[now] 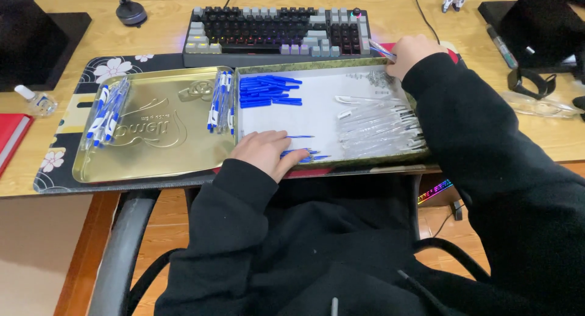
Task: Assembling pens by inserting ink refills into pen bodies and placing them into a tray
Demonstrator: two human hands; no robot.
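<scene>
Your right hand (415, 53) is pinching a light, slippery clear plastic pen barrel (382, 49) mid-length, while your left hand's (266, 152) open fingers are pressing thin blue refills (303, 154).

Person in a black hooded sweatshirt, seen from above.
Long, loose black sleeves end in ribbed cuffs at the wrists of the bare left hand (266, 152) and right hand (415, 54); a dark drawstring with a tip hangs down the front.

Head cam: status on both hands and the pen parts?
Left hand flat on blue refills in tin box. Right hand at far corner, pinching a pen. Clear barrels between hands, nothing blocking.
</scene>
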